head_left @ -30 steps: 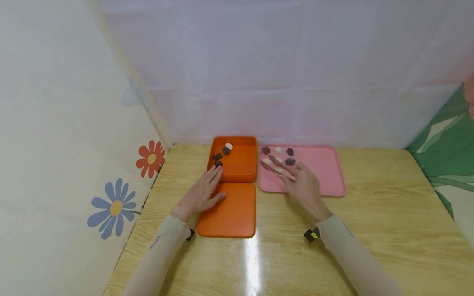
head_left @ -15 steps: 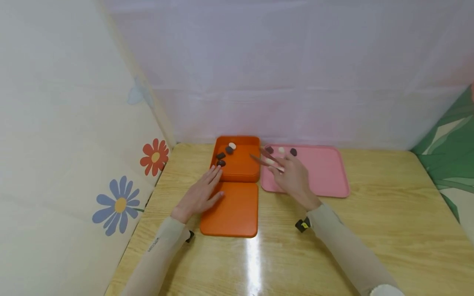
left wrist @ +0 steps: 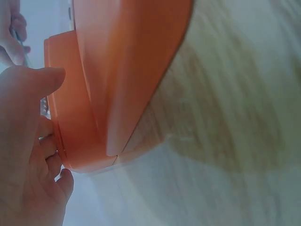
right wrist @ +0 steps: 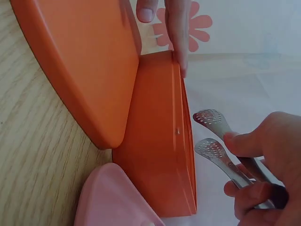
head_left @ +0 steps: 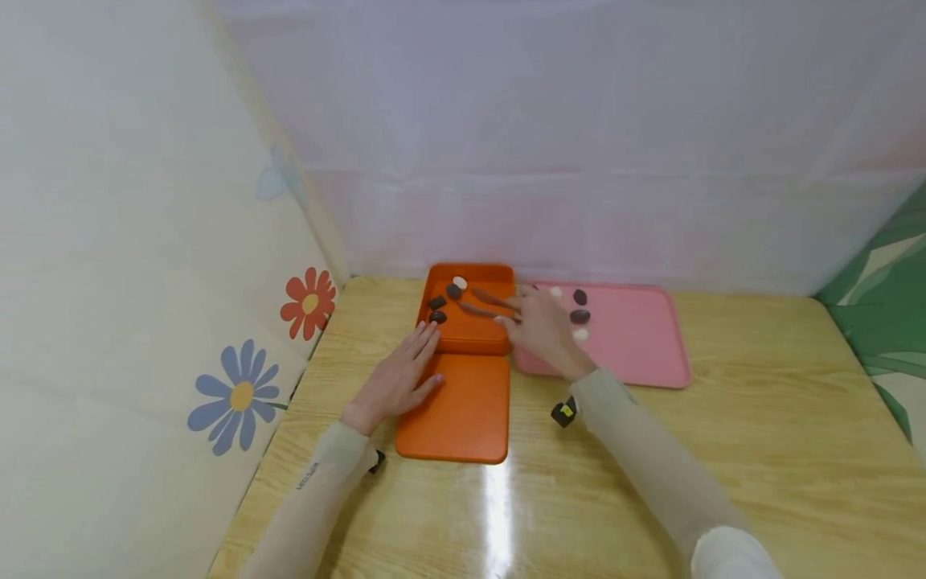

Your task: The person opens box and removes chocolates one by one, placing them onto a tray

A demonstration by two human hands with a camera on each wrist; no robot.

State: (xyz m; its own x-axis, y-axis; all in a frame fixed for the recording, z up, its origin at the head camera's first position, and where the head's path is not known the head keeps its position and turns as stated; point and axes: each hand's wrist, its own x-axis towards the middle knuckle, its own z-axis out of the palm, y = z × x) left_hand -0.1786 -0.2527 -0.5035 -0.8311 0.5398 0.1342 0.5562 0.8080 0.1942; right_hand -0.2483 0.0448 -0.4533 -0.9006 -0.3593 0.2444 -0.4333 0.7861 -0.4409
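Note:
In my right hand [head_left: 542,328] I hold metal tongs [head_left: 481,304], reaching over the orange box [head_left: 477,347] from its right side. The tongs' perforated tips stand apart in the right wrist view, with nothing visible between them. My left hand [head_left: 394,379] lies flat, its straight fingertips at the box's near left rim. Inside the box, along the left, are a white oval piece [head_left: 460,282], a dark rounded piece [head_left: 453,292], a dark block [head_left: 437,302] and a shiny dark piece [head_left: 437,317]. Whether they are chocolates or stones I cannot tell.
Right of the box, a pink tray [head_left: 637,346] bears several small pieces, among them a dark oval [head_left: 580,317] and a white one [head_left: 582,334]; my right hand hides part of it. An orange flat lid [head_left: 454,414] lies before the box on the wooden table [head_left: 448,515].
My right hand has carried the tongs leftward from above the pink tray to over the orange box. The left hand has stayed at the box's rim. The view has shifted slightly.

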